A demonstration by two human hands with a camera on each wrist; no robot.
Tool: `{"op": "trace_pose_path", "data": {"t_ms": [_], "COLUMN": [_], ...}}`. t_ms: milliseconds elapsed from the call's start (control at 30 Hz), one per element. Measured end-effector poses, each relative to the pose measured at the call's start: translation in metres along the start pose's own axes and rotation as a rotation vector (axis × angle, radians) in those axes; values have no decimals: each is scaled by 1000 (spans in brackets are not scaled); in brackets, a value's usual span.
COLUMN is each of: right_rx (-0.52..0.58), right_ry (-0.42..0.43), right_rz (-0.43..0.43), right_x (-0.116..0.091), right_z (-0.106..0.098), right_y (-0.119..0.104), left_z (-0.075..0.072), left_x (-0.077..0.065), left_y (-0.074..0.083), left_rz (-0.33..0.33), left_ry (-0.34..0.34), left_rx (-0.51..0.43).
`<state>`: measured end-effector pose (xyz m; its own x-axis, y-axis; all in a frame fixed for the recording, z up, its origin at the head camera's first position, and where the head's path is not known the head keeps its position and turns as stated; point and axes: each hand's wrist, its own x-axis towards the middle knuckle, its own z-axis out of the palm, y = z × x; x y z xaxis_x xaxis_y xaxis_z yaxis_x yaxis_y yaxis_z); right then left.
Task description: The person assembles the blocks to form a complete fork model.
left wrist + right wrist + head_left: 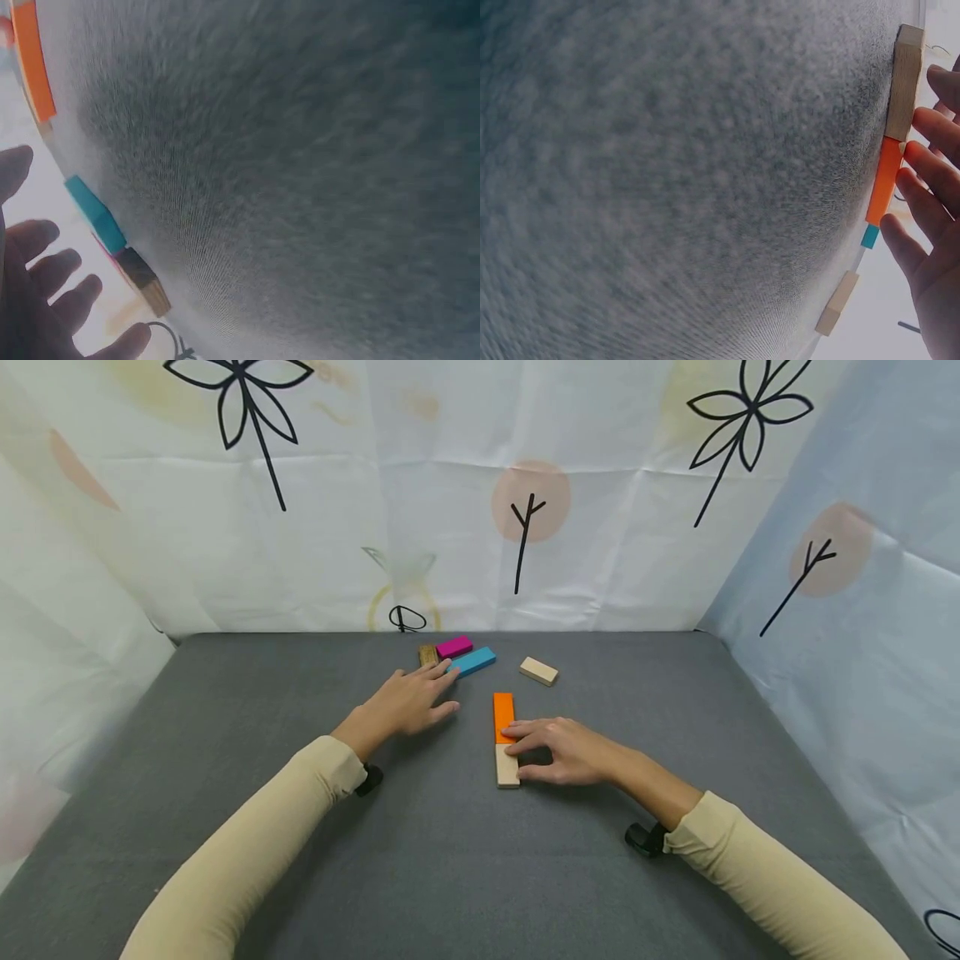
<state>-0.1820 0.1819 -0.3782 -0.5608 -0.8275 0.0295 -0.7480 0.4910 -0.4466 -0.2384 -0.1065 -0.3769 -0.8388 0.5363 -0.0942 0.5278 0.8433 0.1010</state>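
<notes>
An orange block point(503, 714) and a pale wooden block point(507, 768) lie end to end in a line. My right hand point(566, 752) is over their right side, its fingertips right at the tops of both blocks where they meet. In the right wrist view those fingers point(930, 169) are spread along the pair, with no block enclosed. My left hand point(408, 700) reaches to the near end of a blue block point(475, 661), fingers spread. Beside that lie a magenta block point(454, 647) and a brown block point(427, 655), partly hidden by the left fingers.
Another pale wooden block point(538, 671) lies alone to the right of the blue one. The grey tabletop point(450, 877) extends to a printed white cloth point(622, 568) behind and at the sides. A dark camera sits on each wrist.
</notes>
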Motion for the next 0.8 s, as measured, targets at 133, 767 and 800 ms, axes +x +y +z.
{"op": "trace_pose_path", "data": {"t_ms": [133, 767, 800], "right_rx": [4, -7, -7], "right_ry": [-6, 5, 4], "right_rz": [4, 7, 10], "right_x": [1, 3, 3], "right_z": [0, 0, 0], "right_y": [0, 1, 1], "left_z": [3, 7, 6], "left_x": [10, 33, 33], "left_y": [-3, 10, 10], "left_rz": [-13, -77, -74], "left_ry": [-12, -89, -93], "left_rx": [-8, -56, -60]}}
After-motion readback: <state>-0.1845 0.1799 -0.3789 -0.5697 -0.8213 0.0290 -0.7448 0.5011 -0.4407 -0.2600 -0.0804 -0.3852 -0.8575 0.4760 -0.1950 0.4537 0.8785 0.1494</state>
